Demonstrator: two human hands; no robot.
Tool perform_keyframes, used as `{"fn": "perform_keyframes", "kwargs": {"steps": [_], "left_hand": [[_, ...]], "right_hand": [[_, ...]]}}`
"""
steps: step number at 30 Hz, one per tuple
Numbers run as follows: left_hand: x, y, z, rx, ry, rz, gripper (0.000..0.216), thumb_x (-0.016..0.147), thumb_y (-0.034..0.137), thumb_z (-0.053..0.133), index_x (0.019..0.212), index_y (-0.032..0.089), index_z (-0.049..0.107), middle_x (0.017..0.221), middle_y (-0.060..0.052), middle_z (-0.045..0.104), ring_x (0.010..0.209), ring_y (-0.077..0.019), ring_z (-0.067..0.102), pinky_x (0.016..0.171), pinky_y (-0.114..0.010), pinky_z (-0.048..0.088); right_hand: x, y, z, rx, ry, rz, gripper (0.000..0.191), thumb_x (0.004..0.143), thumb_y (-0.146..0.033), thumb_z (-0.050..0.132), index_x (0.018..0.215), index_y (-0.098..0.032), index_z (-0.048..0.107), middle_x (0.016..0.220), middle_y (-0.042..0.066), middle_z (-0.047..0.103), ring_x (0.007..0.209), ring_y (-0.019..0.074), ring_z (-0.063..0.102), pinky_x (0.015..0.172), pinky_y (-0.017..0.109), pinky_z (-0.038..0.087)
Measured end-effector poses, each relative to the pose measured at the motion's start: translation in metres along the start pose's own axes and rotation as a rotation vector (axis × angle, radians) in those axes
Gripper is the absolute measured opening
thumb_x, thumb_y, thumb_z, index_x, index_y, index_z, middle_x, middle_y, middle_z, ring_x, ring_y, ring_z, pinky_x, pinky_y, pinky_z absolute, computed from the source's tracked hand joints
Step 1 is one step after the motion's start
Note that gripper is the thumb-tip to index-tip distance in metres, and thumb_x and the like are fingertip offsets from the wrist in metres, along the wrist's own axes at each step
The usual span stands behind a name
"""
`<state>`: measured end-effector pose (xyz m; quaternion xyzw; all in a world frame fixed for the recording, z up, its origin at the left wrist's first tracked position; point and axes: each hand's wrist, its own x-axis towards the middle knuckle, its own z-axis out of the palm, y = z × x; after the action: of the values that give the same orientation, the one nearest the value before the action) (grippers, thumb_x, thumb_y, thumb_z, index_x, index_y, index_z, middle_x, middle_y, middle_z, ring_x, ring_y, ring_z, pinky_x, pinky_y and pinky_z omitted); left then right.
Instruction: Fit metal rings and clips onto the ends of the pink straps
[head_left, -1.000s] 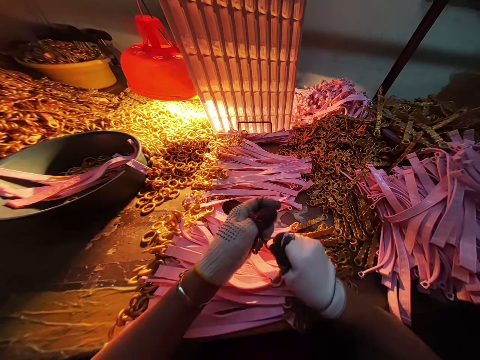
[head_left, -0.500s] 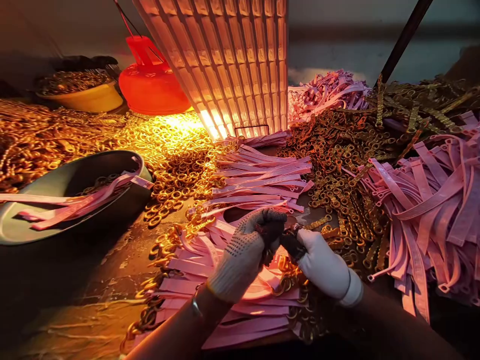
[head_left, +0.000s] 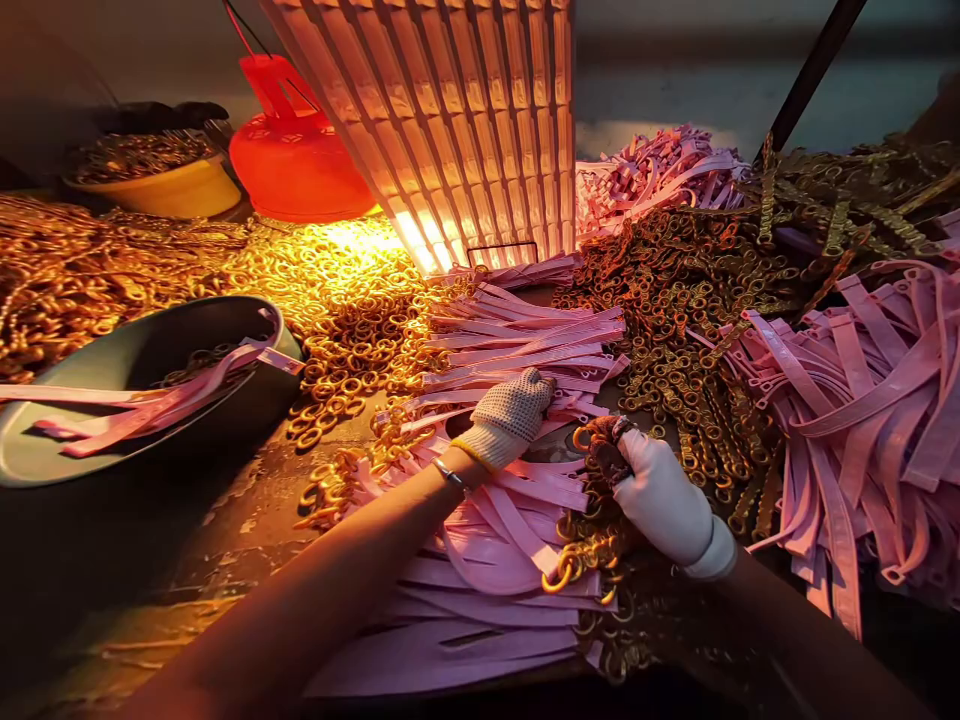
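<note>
My left hand (head_left: 512, 413), in a knitted white glove, reaches forward onto a fanned pile of pink straps (head_left: 525, 350); its fingertips curl down among the strap ends and are hidden. My right hand (head_left: 654, 490), in a smooth white glove with dark fingertips, is closed on a small gold ring (head_left: 583, 437) just right of the left hand. Below both hands lies a stack of pink straps with gold rings attached (head_left: 495, 580).
Loose gold rings (head_left: 352, 330) spread left of centre under a red lamp (head_left: 296, 150). A dark bowl (head_left: 67, 455) at left holds pink straps. A ribbed panel (head_left: 465, 130) stands behind. Gold chain pieces (head_left: 690, 330) and more pink straps (head_left: 870, 400) lie right.
My hands were joined over the strap stack. The left hand has moved forward onto the fanned straps. The right hand shifted slightly forward and right, still holding a ring.
</note>
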<state>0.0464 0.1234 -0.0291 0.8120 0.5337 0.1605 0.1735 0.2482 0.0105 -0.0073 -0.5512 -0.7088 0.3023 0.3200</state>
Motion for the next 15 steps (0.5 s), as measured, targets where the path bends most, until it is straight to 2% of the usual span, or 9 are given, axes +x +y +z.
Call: {"fn": "perform_keyframes", "kwargs": {"steps": [5, 6, 8, 10, 11, 13, 15], "left_hand": [[-0.025, 0.011, -0.026, -0.075, 0.072, -0.009, 0.023, 0.085, 0.01, 0.049, 0.092, 0.017, 0.07, 0.091, -0.01, 0.068, 0.077, -0.019, 0.059, 0.068, -0.029, 0.046], [-0.035, 0.014, -0.034, -0.184, 0.081, -0.061, 0.021, 0.087, 0.014, 0.049, 0.093, 0.018, 0.069, 0.083, -0.008, 0.068, 0.071, -0.0172, 0.058, 0.063, -0.026, 0.044], [-0.058, 0.019, -0.045, -0.559, 0.033, -0.211, 0.017, 0.089, 0.025, 0.051, 0.094, 0.02, 0.066, 0.065, -0.001, 0.061, 0.052, -0.0129, 0.049, 0.049, -0.022, 0.037], [-0.08, 0.025, -0.049, -0.959, -0.059, -0.356, 0.017, 0.089, 0.035, 0.053, 0.09, 0.02, 0.062, 0.053, 0.004, 0.05, 0.04, -0.0096, 0.036, 0.039, -0.019, 0.026], [-0.089, 0.028, -0.048, -1.084, -0.097, -0.4, 0.018, 0.089, 0.038, 0.054, 0.087, 0.02, 0.06, 0.051, 0.005, 0.046, 0.038, -0.0086, 0.033, 0.037, -0.019, 0.023], [-0.102, 0.031, -0.042, -1.204, -0.121, -0.444, 0.024, 0.09, 0.043, 0.056, 0.082, 0.02, 0.055, 0.05, 0.006, 0.043, 0.037, -0.0073, 0.031, 0.035, -0.018, 0.022], [-0.108, 0.032, -0.037, -1.222, -0.11, -0.466, 0.026, 0.091, 0.045, 0.057, 0.081, 0.021, 0.053, 0.051, 0.006, 0.042, 0.037, -0.007, 0.031, 0.036, -0.018, 0.023]], "right_hand": [[0.007, -0.007, -0.003, 0.097, -0.025, -0.101, 0.043, 0.069, -0.002, 0.049, 0.101, -0.021, 0.071, 0.091, 0.005, 0.074, 0.083, 0.0212, 0.066, 0.079, 0.03, 0.052], [0.008, -0.009, -0.003, 0.12, -0.02, -0.137, 0.045, 0.069, -0.001, 0.048, 0.103, -0.021, 0.07, 0.095, 0.005, 0.074, 0.087, 0.0212, 0.067, 0.082, 0.031, 0.052], [0.011, -0.013, 0.0, 0.137, -0.013, -0.199, 0.045, 0.072, -0.001, 0.048, 0.107, -0.021, 0.069, 0.101, 0.006, 0.074, 0.093, 0.0212, 0.067, 0.086, 0.031, 0.05], [0.013, -0.02, 0.006, 0.081, -0.023, -0.213, 0.037, 0.076, -0.003, 0.05, 0.103, -0.02, 0.068, 0.097, 0.006, 0.073, 0.089, 0.0208, 0.066, 0.082, 0.03, 0.049], [0.014, -0.024, 0.008, 0.024, -0.038, -0.202, 0.031, 0.078, -0.005, 0.051, 0.099, -0.02, 0.068, 0.092, 0.006, 0.073, 0.084, 0.0204, 0.066, 0.078, 0.029, 0.048], [0.016, -0.033, 0.014, -0.138, -0.064, -0.175, 0.021, 0.081, -0.009, 0.053, 0.091, -0.02, 0.068, 0.084, 0.006, 0.072, 0.076, 0.0199, 0.064, 0.069, 0.028, 0.045], [0.016, -0.042, 0.018, -0.335, -0.078, -0.161, 0.015, 0.08, -0.012, 0.056, 0.087, -0.019, 0.067, 0.082, 0.007, 0.072, 0.074, 0.0205, 0.063, 0.065, 0.029, 0.041]]}}
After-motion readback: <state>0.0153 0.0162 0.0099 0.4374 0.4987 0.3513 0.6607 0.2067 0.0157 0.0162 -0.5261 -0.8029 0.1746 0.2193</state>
